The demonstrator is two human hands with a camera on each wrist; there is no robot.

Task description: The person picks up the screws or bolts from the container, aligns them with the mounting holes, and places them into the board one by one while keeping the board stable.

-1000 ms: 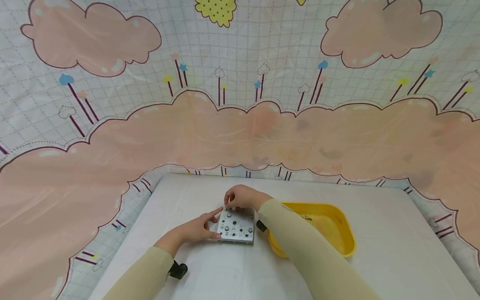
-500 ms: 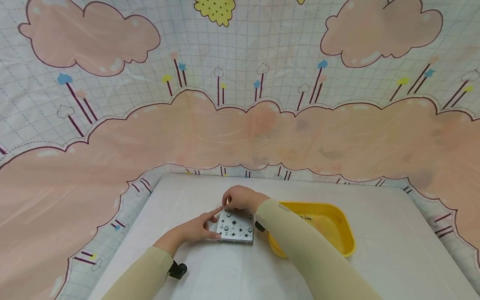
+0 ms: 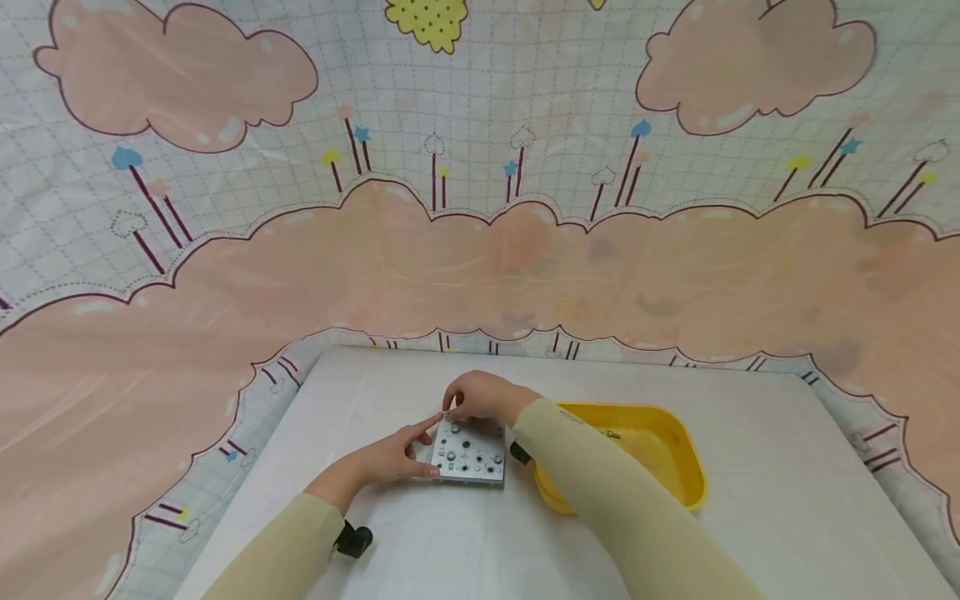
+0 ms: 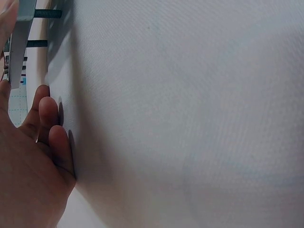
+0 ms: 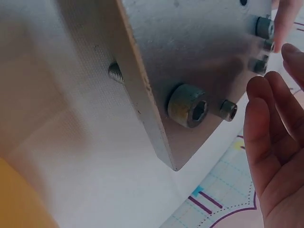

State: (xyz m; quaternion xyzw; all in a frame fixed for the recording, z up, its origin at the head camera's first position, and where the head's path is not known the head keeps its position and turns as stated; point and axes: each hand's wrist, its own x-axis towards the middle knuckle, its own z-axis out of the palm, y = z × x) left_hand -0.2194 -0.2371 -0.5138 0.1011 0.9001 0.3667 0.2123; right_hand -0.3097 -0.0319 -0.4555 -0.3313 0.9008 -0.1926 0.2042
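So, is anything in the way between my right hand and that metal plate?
Nothing visible. Your right hand is already at the metal plate's far left corner. The yellow tray lies off to the right, partly under your right sleeve. Your left hand reaches that same corner, but not between them.

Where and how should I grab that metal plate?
I'd probably grip the plate by its near edge, from your side: the left hand touches its left edge, the right hand is at the far-left corner, and threaded bolt ends underneath apparently leave finger room.
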